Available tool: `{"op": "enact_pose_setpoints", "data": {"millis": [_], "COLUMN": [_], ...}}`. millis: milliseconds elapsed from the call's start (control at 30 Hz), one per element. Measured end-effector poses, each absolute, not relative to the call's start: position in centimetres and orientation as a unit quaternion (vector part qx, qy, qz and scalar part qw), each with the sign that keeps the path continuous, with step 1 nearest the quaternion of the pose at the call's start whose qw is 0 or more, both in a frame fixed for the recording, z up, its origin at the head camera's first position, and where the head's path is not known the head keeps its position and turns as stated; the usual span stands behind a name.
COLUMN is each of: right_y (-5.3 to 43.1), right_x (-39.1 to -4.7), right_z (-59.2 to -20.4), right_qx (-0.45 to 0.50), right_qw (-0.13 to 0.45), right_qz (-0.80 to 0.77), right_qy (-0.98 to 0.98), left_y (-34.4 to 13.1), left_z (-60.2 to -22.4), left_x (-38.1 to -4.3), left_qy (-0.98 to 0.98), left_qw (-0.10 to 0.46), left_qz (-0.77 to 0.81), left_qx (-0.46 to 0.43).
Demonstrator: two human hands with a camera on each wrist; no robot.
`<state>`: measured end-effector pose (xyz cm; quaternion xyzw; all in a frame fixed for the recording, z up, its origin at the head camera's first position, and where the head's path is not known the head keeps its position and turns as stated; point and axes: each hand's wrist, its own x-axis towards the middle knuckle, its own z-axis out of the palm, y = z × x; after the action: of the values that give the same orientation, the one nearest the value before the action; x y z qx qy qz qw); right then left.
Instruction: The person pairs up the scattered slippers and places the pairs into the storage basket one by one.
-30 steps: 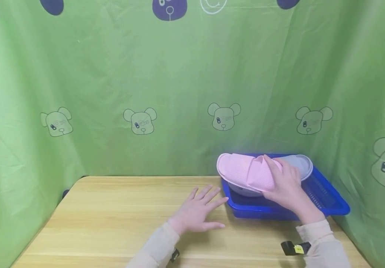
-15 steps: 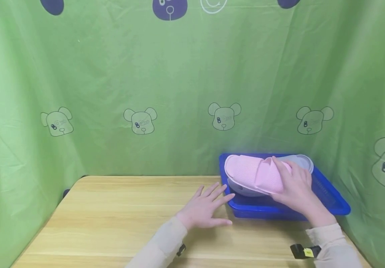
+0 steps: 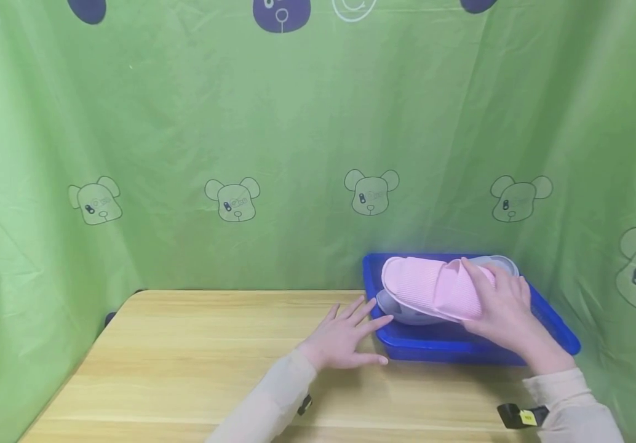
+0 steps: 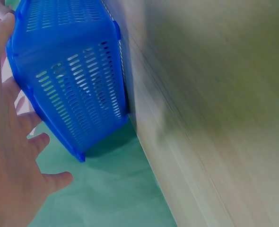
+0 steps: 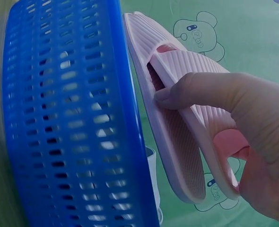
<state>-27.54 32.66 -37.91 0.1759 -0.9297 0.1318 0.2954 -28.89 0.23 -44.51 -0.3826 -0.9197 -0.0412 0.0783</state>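
Note:
My right hand (image 3: 506,307) grips a pair of pink ribbed slippers (image 3: 417,282) by the end nearer to it, over the blue basket (image 3: 451,354). In the right wrist view its thumb (image 5: 196,90) lies in the opening of the slippers, which overlap each other. Beneath them, grey slippers (image 3: 414,315) lie in the basket, partly covered by the pink ones. My left hand (image 3: 340,338) is spread at the basket's left side, fingertips right at the rim. From the left wrist, its fingers overlap the basket's slotted wall (image 4: 78,90).
The basket stands at the back right of a wooden table (image 3: 202,357). Green cloth (image 3: 296,123) with printed bear heads hangs behind and along both sides. A black wrist device (image 3: 517,416) sits by the right sleeve.
My right hand has shifted the pink slippers to the right, farther over the basket. The left hand has moved right, up to the basket's rim, with its fingers still spread.

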Motion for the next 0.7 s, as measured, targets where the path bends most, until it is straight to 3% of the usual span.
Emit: {"op": "enact_pose_setpoints", "data": {"millis": [700], "right_y": [34.6], "right_x": [-27.9], "right_z": [-36.5], "right_qx": [0.220], "right_qw": [0.267], "right_qz": [0.091], "right_qy": [-0.934], "left_y": [0.6], "left_z": [-44.0], "left_x": [-29.6], "left_qy": [-0.922], "left_qw": [0.062], "left_qz": [-0.036], "left_qx": [-0.379]}}
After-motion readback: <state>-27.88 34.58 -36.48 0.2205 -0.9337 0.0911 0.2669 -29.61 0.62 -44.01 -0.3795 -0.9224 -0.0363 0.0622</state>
